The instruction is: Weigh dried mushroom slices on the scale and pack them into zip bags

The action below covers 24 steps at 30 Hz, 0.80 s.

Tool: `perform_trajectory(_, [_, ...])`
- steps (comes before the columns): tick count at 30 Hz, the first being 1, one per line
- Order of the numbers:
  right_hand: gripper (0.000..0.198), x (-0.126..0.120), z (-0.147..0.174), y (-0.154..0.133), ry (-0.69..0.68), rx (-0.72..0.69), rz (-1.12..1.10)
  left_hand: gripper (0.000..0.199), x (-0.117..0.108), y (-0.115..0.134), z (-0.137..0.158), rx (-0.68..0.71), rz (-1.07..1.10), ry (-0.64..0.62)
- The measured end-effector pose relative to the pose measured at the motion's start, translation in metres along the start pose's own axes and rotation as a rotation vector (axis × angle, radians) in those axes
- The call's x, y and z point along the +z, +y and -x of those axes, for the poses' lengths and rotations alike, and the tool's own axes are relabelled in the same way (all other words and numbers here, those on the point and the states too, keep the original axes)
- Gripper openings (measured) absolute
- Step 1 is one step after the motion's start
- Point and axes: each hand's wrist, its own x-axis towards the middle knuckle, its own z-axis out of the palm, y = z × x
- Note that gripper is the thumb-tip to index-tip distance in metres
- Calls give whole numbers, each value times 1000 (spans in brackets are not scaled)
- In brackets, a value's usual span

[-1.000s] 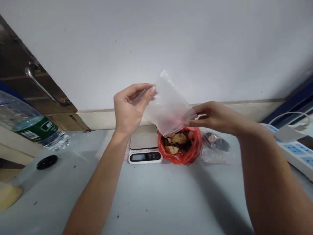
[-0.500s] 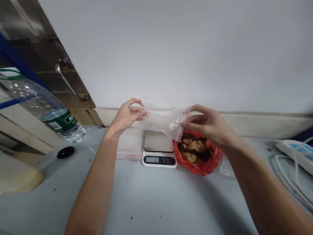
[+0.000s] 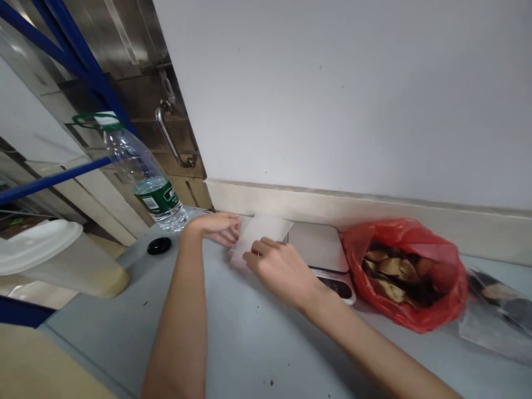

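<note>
Pale, see-through zip bags (image 3: 266, 226) lie in a pile beside the kitchen scale. My left hand (image 3: 220, 226) is at the pile's left edge, fingers stretched out and apart. Over the front of the pile, my right hand (image 3: 282, 269) has its fingers curled and pinched on a plastic zip bag; its fingertips are partly hidden. My right forearm and hand cover part of the scale (image 3: 318, 246), whose plate carries nothing. A red plastic bag (image 3: 415, 318) stands open to the scale's right, with brown dried pieces (image 3: 394, 270) inside.
A large water bottle (image 3: 155, 194) stands at the back left, near a round black lid (image 3: 159, 245). A white-lidded tub (image 3: 78, 260) is at the left edge. A clear bag with dark contents (image 3: 499, 310) lies right of the red bag. The wall (image 3: 353, 111) rises behind.
The zip bag held up between both hands has come down onto the pile left of the scale. My right hand moved left and down; my left hand let go. The view swung left.
</note>
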Motion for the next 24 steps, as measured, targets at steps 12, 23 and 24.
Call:
perform_trajectory(12, [20, 31, 5, 15, -53, 86, -496, 21, 24, 32, -26, 509, -255, -61])
perform_trajectory(23, [28, 20, 7, 0, -108, 152, -292, 65, 48, 25, -38, 345, -599, -87])
perform_trajectory(24, [30, 19, 7, -1, -113, 153, -282, 67, 49, 25, -37, 324, -613, -90])
